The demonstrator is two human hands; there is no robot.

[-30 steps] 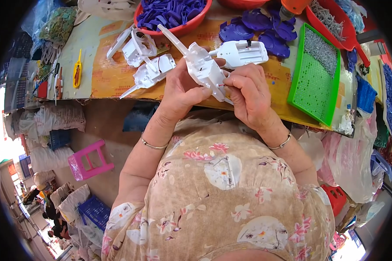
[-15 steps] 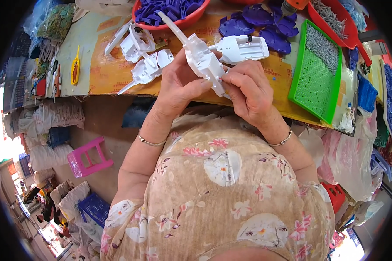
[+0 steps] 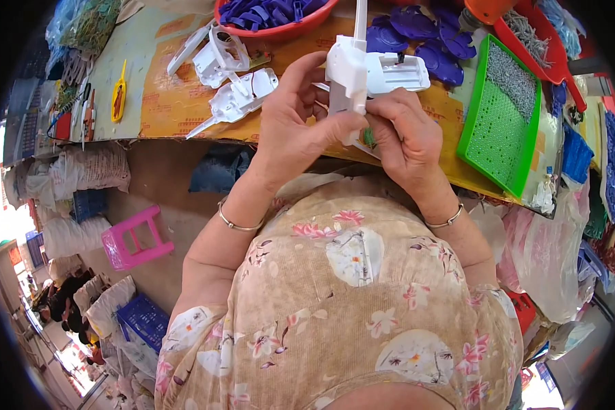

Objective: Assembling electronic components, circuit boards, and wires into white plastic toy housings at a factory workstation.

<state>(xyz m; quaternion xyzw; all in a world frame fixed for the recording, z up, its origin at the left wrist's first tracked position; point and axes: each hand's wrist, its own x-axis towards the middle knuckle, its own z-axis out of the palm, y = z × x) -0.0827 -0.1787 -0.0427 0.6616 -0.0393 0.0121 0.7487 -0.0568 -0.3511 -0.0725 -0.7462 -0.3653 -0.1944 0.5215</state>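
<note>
White moulded-plastic housing (image 3: pixel 346 68), just swung from a leftward slant to near upright above the front edge of the worktable (image 3: pixel 133 51), thus with a boxy side wall foremost for the work. Left hand (image 3: pixel 297 130): thumb and fingers closed about its left side; right hand (image 3: pixel 411 137): pinching, apparently, its lower right edge, contact partly hidden. Alongside: long-stemmed white half-shell (image 3: pixel 229 104), curved smooth purple plates (image 3: pixel 439 63), green rectangular tray (image 3: pixel 475 96) with fine grey metal pieces (image 3: pixel 509 78).

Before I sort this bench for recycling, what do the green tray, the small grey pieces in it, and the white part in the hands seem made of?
Green tray: probably plastic, satin, with an evenly coloured rim.
Small grey pieces: likely metal, from their silvery look, though too small to be sure.
White part: seemingly rigid plastic, smooth, with crisp moulded edges.
</note>
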